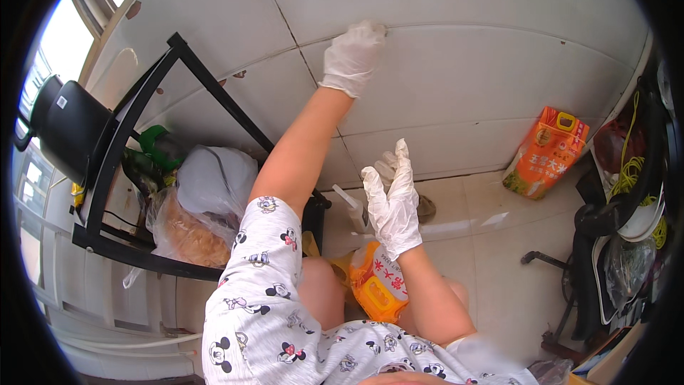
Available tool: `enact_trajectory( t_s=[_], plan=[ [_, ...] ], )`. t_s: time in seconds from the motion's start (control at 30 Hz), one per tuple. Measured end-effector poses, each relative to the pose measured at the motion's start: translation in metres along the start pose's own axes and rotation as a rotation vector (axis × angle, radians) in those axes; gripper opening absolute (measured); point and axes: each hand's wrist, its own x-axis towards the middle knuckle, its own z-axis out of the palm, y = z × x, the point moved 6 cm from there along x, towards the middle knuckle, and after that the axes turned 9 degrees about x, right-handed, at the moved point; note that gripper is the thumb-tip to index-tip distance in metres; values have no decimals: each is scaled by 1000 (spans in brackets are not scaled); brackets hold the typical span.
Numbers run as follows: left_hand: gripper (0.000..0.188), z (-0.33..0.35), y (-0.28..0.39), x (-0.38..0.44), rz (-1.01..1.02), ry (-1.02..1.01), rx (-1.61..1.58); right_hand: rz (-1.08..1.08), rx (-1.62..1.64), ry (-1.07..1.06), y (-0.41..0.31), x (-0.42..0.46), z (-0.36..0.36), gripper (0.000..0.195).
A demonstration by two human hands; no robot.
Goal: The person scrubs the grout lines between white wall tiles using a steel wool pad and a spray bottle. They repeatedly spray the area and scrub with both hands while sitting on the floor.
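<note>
My left hand [354,59], in a thin white glove, is stretched out to the pale tiled wall [481,69]. Its fingers are curled and slightly blurred beside a horizontal joint between tiles; whether they hold anything is hidden. Lower down and nearer my body, my right hand [393,198] wears a matching glove, its fingers apart and holding nothing visible. Beneath that hand, an orange and white rice bag with a handle [379,286] is between my legs. Just left of the right hand, a white plastic bottle with a nozzle [355,211] stands on the floor.
At left, a black metal rack [128,112] carries a black pot [69,123] and plastic bags [214,182]. An orange rice bag [550,155] stands against the wall at right. Farther right are a black wheeled frame [588,256] and yellow-green cord [630,179]. A cardboard box [609,353] lies lower right.
</note>
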Motion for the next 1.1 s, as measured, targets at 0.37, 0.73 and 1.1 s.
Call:
enact_trajectory(
  t_s=[0.37, 0.73, 1.1],
  plan=[
    [15, 1, -185, -108, -409, -31, 131, -43, -20, -38, 4, -2, 9, 77],
    [25, 1, -22, -17, -66, -36, 56, -3, 44, -44, 11, 3, 5, 78],
    [20, -5, -133, -76, -316, 10, 3, -75, -10, -49, 12, -6, 19, 79]
  ],
)
